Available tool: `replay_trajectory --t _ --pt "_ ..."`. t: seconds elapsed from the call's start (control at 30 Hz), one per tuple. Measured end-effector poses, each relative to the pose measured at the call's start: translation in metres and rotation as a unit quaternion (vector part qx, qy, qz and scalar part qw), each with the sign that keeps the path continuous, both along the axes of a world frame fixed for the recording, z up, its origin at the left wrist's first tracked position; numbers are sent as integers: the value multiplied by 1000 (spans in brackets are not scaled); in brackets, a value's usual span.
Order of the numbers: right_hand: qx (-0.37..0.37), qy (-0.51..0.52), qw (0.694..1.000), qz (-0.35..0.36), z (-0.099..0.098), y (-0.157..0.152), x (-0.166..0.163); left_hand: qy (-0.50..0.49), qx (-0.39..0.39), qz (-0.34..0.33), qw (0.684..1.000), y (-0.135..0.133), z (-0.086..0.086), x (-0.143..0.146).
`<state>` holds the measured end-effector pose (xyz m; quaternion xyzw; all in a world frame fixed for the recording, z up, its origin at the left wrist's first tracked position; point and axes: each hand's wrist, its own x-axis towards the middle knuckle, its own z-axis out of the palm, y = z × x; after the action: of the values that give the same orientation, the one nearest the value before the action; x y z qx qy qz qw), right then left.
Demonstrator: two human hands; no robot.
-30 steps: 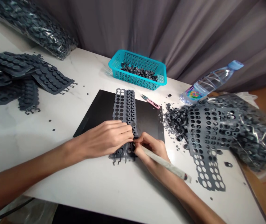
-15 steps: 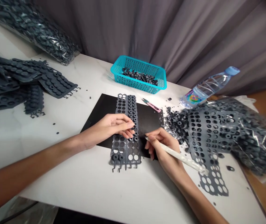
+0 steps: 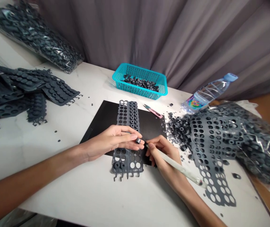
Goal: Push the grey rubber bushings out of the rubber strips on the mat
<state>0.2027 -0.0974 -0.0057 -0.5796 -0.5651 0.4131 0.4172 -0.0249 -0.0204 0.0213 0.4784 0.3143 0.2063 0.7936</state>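
Observation:
Between the thumb and fingers of my left hand (image 3: 116, 138) is a small dark rubber ring (image 3: 138, 140). That hand hovers over a grey perforated rubber sheet (image 3: 123, 117), hiding its middle. Round pieces fill the sheet's right columns at the top and two holes at its near left; other holes are vacant. My right hand (image 3: 164, 153) grips a pale pen-like stick (image 3: 175, 165), its tip pointing at the ring. Under the sheet lies a black mat (image 3: 102, 118).
Pink-handled snips (image 3: 153, 111) lie on the mat. Behind stands a turquoise basket (image 3: 139, 94) of small parts. Loose rings (image 3: 179, 126), another perforated sheet (image 3: 216, 176), a bag of parts (image 3: 260, 151) and a bottle (image 3: 206, 94) are right. Rubber sheets (image 3: 12, 91) and a full bag (image 3: 38, 41) are left.
My left hand has shifted a little right, and the ring now shows at its fingertips. The stick's tip has come nearer to it. The whole view has moved slightly.

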Motion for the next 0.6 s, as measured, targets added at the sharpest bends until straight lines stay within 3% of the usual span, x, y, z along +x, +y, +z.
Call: replay_trajectory --t 0.37,0.6 --pt "29 -59 998 7 0 -1 1 -30 1 -23 999 -5 2 2" --pt "40 -78 996 8 3 -1 0 3 40 -16 999 -4 0 3"
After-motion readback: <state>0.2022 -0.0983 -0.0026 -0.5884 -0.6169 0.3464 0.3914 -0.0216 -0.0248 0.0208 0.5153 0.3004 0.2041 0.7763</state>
